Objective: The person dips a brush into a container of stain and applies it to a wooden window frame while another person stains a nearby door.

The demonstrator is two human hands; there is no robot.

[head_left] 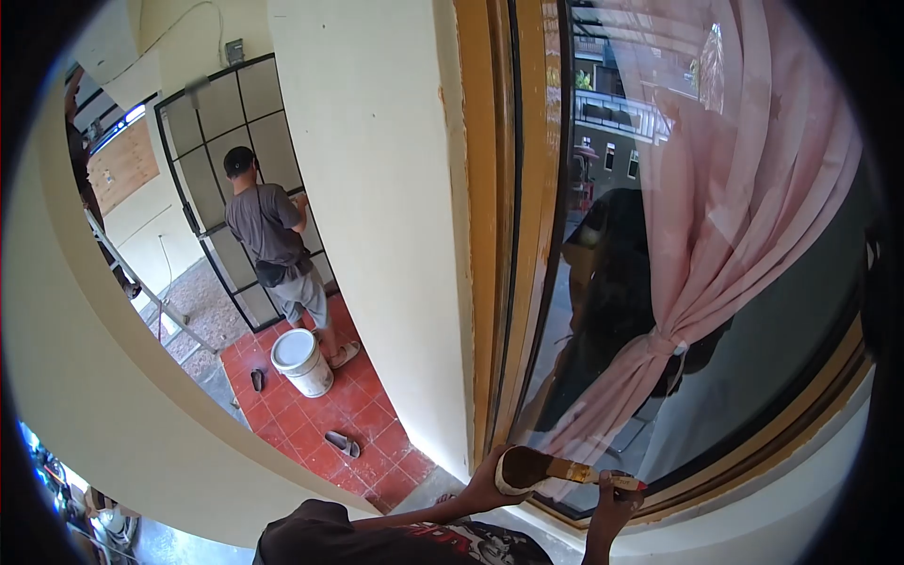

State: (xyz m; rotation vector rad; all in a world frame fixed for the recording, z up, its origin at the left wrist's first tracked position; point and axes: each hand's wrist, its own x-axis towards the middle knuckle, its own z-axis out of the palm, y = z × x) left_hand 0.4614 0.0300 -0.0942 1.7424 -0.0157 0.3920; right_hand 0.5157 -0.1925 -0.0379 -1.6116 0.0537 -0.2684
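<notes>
My left hand (486, 482) is wrapped round a small pale pot (508, 488) with dark brown paint inside, tilted toward me. In my right hand (616, 507), the fingers pinch the handle of a paintbrush (572, 471) that lies almost level. Its bristle end is at the pot's rim, overlapping the opening. Just beyond both hands stands a window with a brown wooden frame (492, 235), and a pink curtain (673, 273) is tied back behind the glass.
A cream wall (377, 188) rises left of the window. Farther off, a person (268, 226) stands at a black-framed door panel (212, 160). A white bucket (306, 365) and loose sandals (343, 443) are on the red tiles (292, 424). A ladder (151, 287) leans at far left.
</notes>
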